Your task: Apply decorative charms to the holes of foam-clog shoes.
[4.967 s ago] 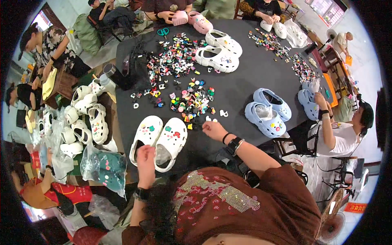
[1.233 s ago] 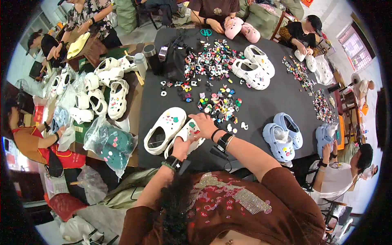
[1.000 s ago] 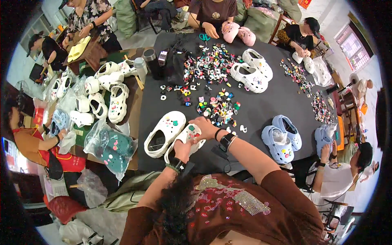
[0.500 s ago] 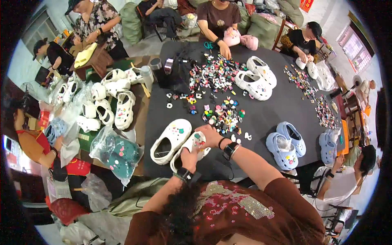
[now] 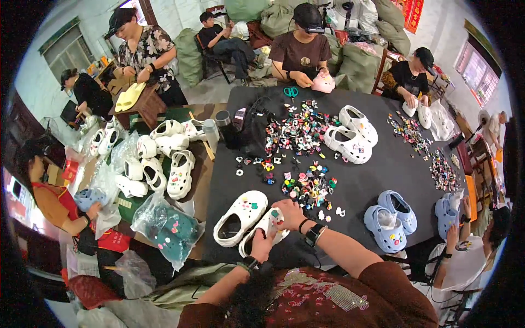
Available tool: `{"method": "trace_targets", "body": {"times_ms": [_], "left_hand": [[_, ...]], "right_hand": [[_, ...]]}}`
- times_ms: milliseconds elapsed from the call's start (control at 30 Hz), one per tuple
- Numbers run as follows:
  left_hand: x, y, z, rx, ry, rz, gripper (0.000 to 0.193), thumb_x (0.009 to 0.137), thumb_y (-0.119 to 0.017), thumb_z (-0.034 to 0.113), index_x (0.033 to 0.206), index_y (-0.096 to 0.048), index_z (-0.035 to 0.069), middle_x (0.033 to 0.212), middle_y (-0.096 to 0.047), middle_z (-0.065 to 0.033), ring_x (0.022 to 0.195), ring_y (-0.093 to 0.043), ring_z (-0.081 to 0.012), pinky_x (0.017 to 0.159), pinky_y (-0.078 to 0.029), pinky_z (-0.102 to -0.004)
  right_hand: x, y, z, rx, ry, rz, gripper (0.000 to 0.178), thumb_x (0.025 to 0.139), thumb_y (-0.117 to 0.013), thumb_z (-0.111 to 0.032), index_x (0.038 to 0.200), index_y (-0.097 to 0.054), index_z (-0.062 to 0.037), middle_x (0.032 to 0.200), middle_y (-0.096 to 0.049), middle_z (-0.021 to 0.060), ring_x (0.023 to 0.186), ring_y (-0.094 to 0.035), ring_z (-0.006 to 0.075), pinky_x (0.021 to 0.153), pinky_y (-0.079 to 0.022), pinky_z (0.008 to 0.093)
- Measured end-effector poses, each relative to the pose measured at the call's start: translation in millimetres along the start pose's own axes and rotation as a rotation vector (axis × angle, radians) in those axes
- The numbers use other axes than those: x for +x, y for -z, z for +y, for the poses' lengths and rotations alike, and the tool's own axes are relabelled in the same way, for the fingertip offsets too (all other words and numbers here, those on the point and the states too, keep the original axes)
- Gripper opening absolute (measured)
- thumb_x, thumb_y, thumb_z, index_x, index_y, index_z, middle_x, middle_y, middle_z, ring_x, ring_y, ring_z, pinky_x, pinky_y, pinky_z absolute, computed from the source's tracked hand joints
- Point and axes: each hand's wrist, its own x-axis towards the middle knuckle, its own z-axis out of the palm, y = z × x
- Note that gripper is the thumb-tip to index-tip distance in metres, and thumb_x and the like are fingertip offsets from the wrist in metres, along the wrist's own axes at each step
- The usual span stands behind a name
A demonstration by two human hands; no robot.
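White clog (image 5: 261,232) gripped by both hands, left hand (image 5: 262,245) at heel, right hand (image 5: 290,212) on top, black table (image 5: 361,186).

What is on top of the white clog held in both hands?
Small coloured charms dot the white clog; the right hand covers its toe, the left hand its near side.

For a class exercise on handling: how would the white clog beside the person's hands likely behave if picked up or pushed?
The white clog looks moulded foam, so probably light. Its broad flat sole on the black table suggests sliding rather than tipping or rolling.

Bright, even daylight; fisheye-bent edges
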Motion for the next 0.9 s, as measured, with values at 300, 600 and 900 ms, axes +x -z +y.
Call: {"method": "trace_targets", "body": {"times_ms": [300,600,900], "left_hand": [[-6.0,-6.6,13.9,0.213,0.000,0.283,0.023,0.077,-0.072,0.010,0.081,-0.054,-0.002,0.071,-0.053,-0.0044,0.066,-0.048,-0.0136,0.060,-0.041,-0.0312],[13.3,5.4,-22.8,-0.085,0.052,0.128,0.024,0.080,-0.070,0.010,0.092,-0.054,-0.002,0.082,-0.057,-0.0071,0.072,-0.051,-0.0136,0.063,-0.042,-0.0299],[-1.5,-2.1,0.9,0.123,-0.037,0.079,0.039,0.083,-0.065,0.012,0.116,-0.052,-0.005,0.111,-0.062,-0.0175,0.103,-0.059,-0.0263,0.087,-0.045,-0.0364]], "right_hand": [[-0.4,0.4,2.7,0.002,0.022,0.015,0.077,0.052,-0.082,-0.036,0.123,-0.052,-0.0281,0.128,-0.041,0.0111,0.112,-0.043,0.0414,0.094,-0.039,0.0517],[0.0,0.4,1.1,0.024,0.007,-0.026,0.073,0.055,-0.082,-0.033,0.122,-0.052,-0.0282,0.126,-0.043,0.0101,0.113,-0.040,0.0375,0.095,-0.038,0.0504],[3.7,-10.7,37.3,0.089,0.156,0.012,0.089,0.055,-0.084,-0.041,0.130,-0.043,-0.0153,0.128,-0.045,0.0111,0.121,-0.040,0.0340,0.101,-0.033,0.0462]]}}
